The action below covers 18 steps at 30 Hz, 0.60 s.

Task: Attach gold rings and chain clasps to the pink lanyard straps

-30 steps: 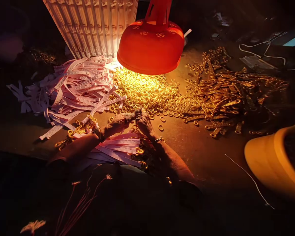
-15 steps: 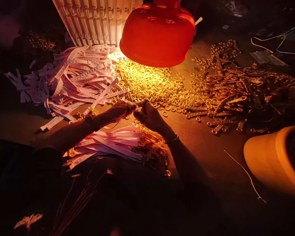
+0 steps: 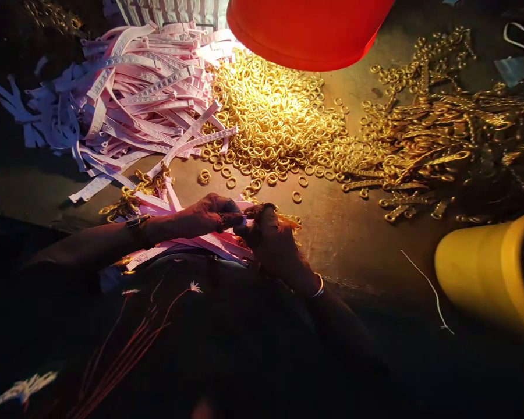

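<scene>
My left hand [image 3: 213, 212] and my right hand [image 3: 271, 233] meet fingertip to fingertip near the table's front edge, both closed in a pinch. A small pale pink strap end [image 3: 244, 220] shows between them, gripped by the left fingers. What the right fingers pinch is hidden in shadow. Under and behind the hands lie pink straps [image 3: 157, 201], some with gold rings on their ends [image 3: 126, 201]. Just beyond is a large heap of loose gold rings [image 3: 266, 116]. To its left is a pile of pink straps [image 3: 144, 105] with a row of marks along them.
A red lamp [image 3: 305, 29] hangs low over the rings. Gold-coloured straps or chains [image 3: 436, 145] are heaped at the right. Nearer stands a yellow tub [image 3: 471, 262], with a white string [image 3: 428, 282] beside it. A ribbed, translucent panel [image 3: 170, 11] is at the back.
Both hands have drawn back from the ring heap toward the table's front edge, still together. The view has tilted down and the picture is less orange.
</scene>
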Available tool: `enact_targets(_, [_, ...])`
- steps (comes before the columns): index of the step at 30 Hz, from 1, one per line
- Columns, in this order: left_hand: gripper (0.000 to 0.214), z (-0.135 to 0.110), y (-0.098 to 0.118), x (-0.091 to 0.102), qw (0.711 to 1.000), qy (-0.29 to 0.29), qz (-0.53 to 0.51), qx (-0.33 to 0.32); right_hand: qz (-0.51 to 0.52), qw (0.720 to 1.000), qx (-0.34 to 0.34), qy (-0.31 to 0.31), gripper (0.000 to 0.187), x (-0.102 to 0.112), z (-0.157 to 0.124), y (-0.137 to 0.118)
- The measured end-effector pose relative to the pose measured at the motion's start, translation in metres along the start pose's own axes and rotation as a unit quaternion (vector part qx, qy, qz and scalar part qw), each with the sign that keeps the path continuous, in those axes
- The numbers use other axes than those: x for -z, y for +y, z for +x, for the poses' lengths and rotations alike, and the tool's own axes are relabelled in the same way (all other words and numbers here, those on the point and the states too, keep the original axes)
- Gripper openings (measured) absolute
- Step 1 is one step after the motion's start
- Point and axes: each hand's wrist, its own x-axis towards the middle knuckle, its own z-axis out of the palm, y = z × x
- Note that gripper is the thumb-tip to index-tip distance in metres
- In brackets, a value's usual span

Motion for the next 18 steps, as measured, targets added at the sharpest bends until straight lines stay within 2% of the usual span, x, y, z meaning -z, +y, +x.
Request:
enact_targets(3, [0.024, 0.000, 0.001, -0.004, 0.999, 0.038, -0.014, -0.021, 0.062, 0.998, -0.018, -0.026, 0.024, 0.002, 0.008, -0.003])
enact_targets(6, [0.028, 0.005, -0.003, -0.003, 0.998, 0.037, -0.053, -0.019, 0.073, 0.995, -0.001, -0.062, 0.024, 0.003, 0.016, -0.004])
enact_targets(9, [0.035, 0.011, -0.011, -0.002, 0.995, 0.026, -0.095, -0.005, 0.039, 0.996, 0.025, -0.070, 0.020, 0.001, 0.021, -0.002])
enact_targets(13, [0.041, 0.018, -0.017, -0.001, 0.993, 0.040, -0.113, 0.012, -0.018, 0.994, 0.021, -0.105, 0.017, 0.001, 0.027, 0.001])
enact_targets(16, [0.039, 0.021, -0.014, 0.000, 0.995, 0.056, -0.082, 0.024, -0.066, 0.990, 0.025, -0.122, 0.016, 0.007, 0.032, -0.001])
enact_targets(18, [0.034, 0.023, -0.008, 0.004, 0.998, 0.051, -0.019, 0.023, -0.094, 0.985, 0.035, -0.138, 0.017, 0.015, 0.035, -0.004])
